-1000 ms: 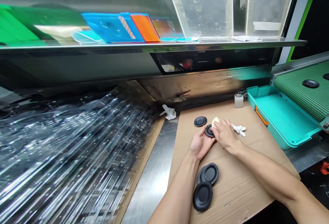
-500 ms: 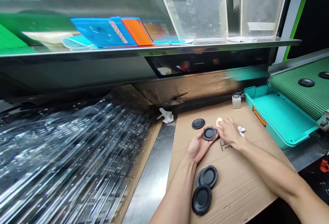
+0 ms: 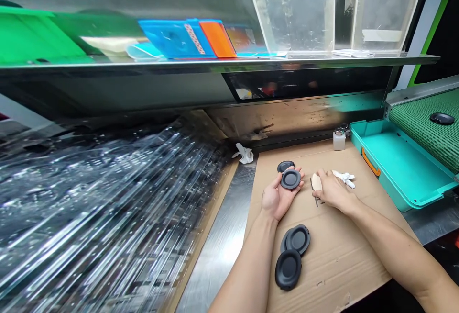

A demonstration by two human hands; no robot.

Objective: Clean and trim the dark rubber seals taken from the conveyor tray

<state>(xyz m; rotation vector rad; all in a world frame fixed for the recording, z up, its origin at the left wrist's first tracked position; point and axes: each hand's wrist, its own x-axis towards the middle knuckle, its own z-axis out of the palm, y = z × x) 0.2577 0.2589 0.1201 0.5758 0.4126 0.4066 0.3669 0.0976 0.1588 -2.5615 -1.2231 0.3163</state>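
A round black part (image 3: 290, 179) rests in my left hand (image 3: 275, 199), palm up with the fingers under and around it. Just behind it, another black disc (image 3: 286, 165) lies on the cardboard sheet (image 3: 337, 246). To the right, my right hand (image 3: 332, 189) pinches a small cream-coloured pad (image 3: 316, 184) low over the cardboard. Several more black discs (image 3: 288, 269) overlap one another nearer to me, beside my left forearm. A crumpled white tissue (image 3: 344, 178) is just beyond my right hand.
A white bottle (image 3: 339, 139) stands at the cardboard's back edge. Right of it are a turquoise tray (image 3: 405, 164) and a green conveyor (image 3: 419, 117) carrying a black part. Clear plastic trays (image 3: 118, 207) fill the left. A metal shelf (image 3: 251, 64) crosses above.
My right hand has drawn away from the black part, taking the pad with it toward the right. The part lies more openly on my left palm. The view has shifted left.
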